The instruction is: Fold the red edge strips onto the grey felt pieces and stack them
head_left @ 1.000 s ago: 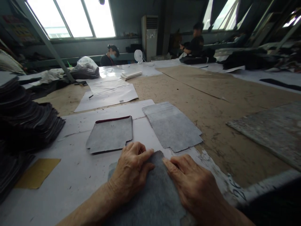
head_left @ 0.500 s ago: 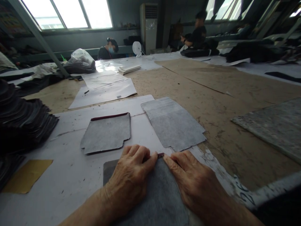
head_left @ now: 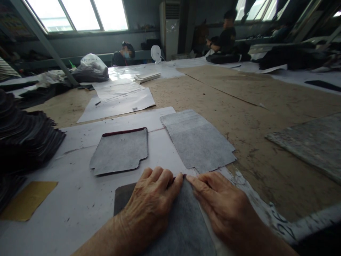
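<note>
A grey fabric piece lies in front of me, under my hands. My left hand rests on it, fingers curled, its thumb and fingertips pressed on the dark red folded strip at the far edge. My right hand pinches the same edge just right of the left thumb, fingers closed. The two thumbs nearly meet, and only a small bit of the strip shows between them. Beyond my left hand lies a grey piece with a dark red strip along its far edge. A larger grey piece lies beyond my right hand.
Stacked dark fabric stands at the left, beside a tan card. White paper lies farther back. At the right is a grey slab. Two people are across the table, near a small white fan.
My left thumb has slid right along the dark red strip, closer to my right fingertips. Less of the strip now shows between my hands.
</note>
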The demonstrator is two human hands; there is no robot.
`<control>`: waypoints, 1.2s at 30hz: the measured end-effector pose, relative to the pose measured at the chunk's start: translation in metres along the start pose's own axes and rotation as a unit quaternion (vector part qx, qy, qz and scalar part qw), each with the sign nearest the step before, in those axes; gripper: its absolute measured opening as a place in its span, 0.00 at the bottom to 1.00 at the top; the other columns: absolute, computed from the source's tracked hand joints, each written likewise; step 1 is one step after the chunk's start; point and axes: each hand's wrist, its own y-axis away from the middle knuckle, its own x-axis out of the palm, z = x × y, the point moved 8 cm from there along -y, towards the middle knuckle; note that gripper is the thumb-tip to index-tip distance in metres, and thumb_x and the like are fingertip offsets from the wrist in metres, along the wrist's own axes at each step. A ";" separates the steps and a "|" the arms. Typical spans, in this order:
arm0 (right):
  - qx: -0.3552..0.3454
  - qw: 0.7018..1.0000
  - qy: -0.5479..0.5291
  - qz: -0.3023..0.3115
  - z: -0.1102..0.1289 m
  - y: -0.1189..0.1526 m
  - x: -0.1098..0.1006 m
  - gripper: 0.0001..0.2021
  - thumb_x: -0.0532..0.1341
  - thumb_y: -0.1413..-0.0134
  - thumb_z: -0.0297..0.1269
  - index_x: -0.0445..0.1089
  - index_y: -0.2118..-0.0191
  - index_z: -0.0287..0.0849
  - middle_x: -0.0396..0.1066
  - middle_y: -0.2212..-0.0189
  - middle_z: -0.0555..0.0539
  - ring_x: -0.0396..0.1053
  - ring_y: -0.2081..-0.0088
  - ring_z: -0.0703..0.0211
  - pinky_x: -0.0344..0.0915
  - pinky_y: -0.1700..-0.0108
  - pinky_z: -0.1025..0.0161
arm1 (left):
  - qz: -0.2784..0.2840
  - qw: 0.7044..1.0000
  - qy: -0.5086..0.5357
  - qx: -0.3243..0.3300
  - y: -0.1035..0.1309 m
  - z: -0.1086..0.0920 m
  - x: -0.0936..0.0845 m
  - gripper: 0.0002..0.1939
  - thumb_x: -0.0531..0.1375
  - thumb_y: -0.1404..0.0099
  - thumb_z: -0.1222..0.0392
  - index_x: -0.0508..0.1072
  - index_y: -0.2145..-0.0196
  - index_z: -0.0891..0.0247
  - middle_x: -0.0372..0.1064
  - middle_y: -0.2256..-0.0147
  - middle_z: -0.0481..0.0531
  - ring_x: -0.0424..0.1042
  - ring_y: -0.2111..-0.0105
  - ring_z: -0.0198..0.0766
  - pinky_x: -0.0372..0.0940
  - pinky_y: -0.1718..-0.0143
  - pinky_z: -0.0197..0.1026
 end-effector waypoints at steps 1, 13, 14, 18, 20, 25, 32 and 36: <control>0.019 1.000 -0.013 -0.009 -0.005 0.000 -0.003 0.12 0.52 0.44 0.26 0.67 0.55 0.37 0.68 0.68 0.46 0.65 0.66 0.61 0.67 0.63 0.64 | 0.004 1.000 -0.002 -0.003 0.000 0.000 0.001 0.24 0.48 0.42 0.73 0.58 0.47 0.67 0.61 0.64 0.56 0.58 0.65 0.43 0.59 0.63 0.51; -0.043 0.994 0.096 0.015 0.014 -0.002 0.012 0.20 0.48 0.51 0.20 0.66 0.52 0.30 0.65 0.69 0.42 0.62 0.67 0.55 0.67 0.69 0.59 | -0.046 0.998 0.037 -0.012 0.000 0.003 -0.005 0.23 0.48 0.43 0.73 0.62 0.49 0.65 0.58 0.64 0.56 0.57 0.65 0.43 0.62 0.65 0.50; -0.044 0.994 0.101 0.022 0.014 -0.002 0.013 0.20 0.48 0.51 0.20 0.66 0.52 0.29 0.66 0.68 0.41 0.62 0.66 0.55 0.67 0.68 0.59 | -0.061 0.997 0.043 -0.008 0.002 0.005 -0.007 0.22 0.48 0.42 0.73 0.62 0.49 0.65 0.58 0.63 0.56 0.57 0.64 0.43 0.62 0.64 0.50; -0.045 0.991 0.121 0.024 0.013 -0.002 0.013 0.21 0.47 0.52 0.20 0.67 0.52 0.30 0.66 0.68 0.41 0.62 0.67 0.55 0.67 0.70 0.60 | -0.125 0.991 0.045 0.011 0.016 0.016 -0.019 0.20 0.47 0.40 0.76 0.64 0.52 0.65 0.59 0.60 0.57 0.58 0.63 0.42 0.62 0.63 0.49; -0.050 0.990 0.125 0.030 0.014 -0.001 0.015 0.22 0.47 0.53 0.19 0.67 0.52 0.30 0.66 0.68 0.41 0.61 0.67 0.55 0.67 0.71 0.61 | -0.135 0.990 0.042 0.025 0.025 0.022 -0.023 0.20 0.47 0.39 0.77 0.64 0.51 0.66 0.60 0.61 0.56 0.58 0.63 0.40 0.63 0.63 0.46; -0.074 0.986 0.151 0.014 0.020 -0.002 0.014 0.21 0.47 0.53 0.18 0.68 0.54 0.29 0.66 0.68 0.40 0.61 0.68 0.55 0.65 0.72 0.62 | -0.110 0.991 0.031 0.066 0.038 0.027 -0.023 0.18 0.46 0.36 0.75 0.63 0.50 0.70 0.61 0.63 0.56 0.58 0.65 0.38 0.63 0.63 0.42; -0.100 0.972 0.212 0.029 0.029 -0.004 0.015 0.19 0.47 0.50 0.19 0.70 0.57 0.29 0.68 0.68 0.40 0.63 0.68 0.53 0.66 0.70 0.58 | -0.136 0.989 0.001 0.064 0.033 0.026 -0.023 0.15 0.46 0.35 0.71 0.66 0.54 0.70 0.63 0.67 0.55 0.59 0.67 0.38 0.62 0.67 0.44; -0.161 0.956 0.243 0.044 0.043 -0.009 0.016 0.18 0.45 0.48 0.19 0.71 0.60 0.26 0.68 0.60 0.36 0.64 0.58 0.49 0.67 0.61 0.54 | -0.111 0.992 -0.027 0.055 0.033 0.027 -0.018 0.15 0.45 0.34 0.69 0.66 0.54 0.69 0.64 0.66 0.55 0.60 0.67 0.40 0.60 0.67 0.46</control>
